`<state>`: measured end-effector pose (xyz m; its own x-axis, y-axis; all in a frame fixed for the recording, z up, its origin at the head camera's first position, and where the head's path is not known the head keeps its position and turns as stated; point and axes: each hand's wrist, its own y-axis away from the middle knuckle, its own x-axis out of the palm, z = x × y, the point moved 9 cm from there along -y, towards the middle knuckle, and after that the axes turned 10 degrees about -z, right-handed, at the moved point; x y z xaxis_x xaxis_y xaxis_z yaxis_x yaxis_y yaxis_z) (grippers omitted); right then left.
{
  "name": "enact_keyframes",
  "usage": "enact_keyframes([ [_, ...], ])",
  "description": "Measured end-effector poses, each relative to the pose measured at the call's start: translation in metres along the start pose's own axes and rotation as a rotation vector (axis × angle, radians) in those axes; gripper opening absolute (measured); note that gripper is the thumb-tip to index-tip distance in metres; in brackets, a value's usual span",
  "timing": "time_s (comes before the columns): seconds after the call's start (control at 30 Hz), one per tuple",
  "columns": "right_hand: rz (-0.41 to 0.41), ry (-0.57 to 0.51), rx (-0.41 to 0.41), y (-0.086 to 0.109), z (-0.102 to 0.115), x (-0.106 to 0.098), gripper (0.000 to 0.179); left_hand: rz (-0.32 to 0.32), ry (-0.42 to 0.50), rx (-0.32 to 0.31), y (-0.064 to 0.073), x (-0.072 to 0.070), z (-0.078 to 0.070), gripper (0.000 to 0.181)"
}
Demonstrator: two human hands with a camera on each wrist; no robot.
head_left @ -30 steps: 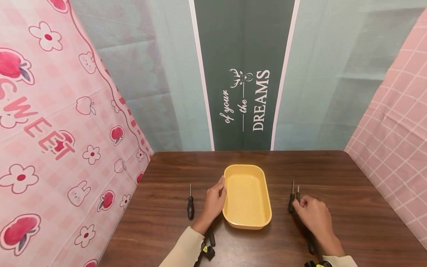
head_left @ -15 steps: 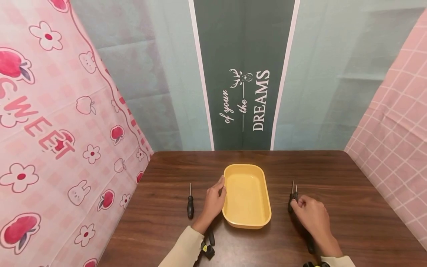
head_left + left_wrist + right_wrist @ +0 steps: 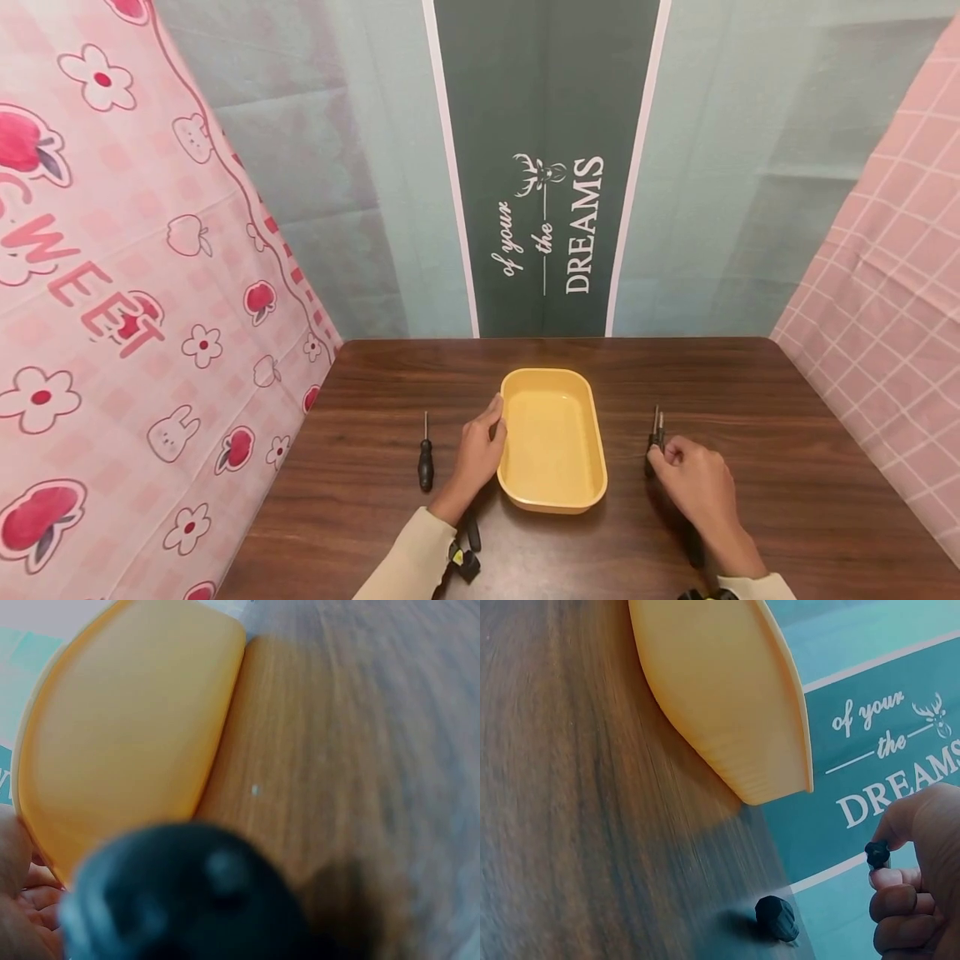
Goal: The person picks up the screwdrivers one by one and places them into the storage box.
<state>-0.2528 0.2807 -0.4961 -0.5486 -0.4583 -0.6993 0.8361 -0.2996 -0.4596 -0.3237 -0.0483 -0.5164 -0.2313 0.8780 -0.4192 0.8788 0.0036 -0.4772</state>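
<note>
A yellow rectangular tray stands mid-table. My left hand rests along its left outer wall, fingertips right at the rim. In the left wrist view, that hand's fingers show beside the tray's wall. My right hand pinches a small dark screwdriver between thumb and index finger, its metal shaft pointing away from me. The right wrist view shows the end of its black handle in that pinch. Right beside it lies a second black-handled screwdriver, partly covered by the hand.
Another black screwdriver lies on the brown wooden table, left of the left hand. Black camera gear sits on each wrist. Curtains stand behind and at both sides, with the pink patterned one on the left.
My right hand has shifted slightly left with the pinched screwdriver, bringing its shaft closer to the neighbouring one. The left hand stays against the tray.
</note>
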Motion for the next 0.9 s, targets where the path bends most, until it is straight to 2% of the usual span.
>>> enact_keyframes([
  [0.43,-0.021,-0.007,-0.025,0.004,0.008,0.002,0.03,0.006,-0.009,-0.009,0.002,0.0,0.005,0.043],
  [0.67,-0.034,-0.042,-0.042,0.004,0.014,0.002,0.032,0.003,-0.023,0.006,0.0,-0.001,0.002,0.042],
  [0.9,-0.027,-0.048,-0.045,0.002,0.02,0.003,0.031,0.001,0.006,0.011,0.0,-0.002,-0.001,0.042],
])
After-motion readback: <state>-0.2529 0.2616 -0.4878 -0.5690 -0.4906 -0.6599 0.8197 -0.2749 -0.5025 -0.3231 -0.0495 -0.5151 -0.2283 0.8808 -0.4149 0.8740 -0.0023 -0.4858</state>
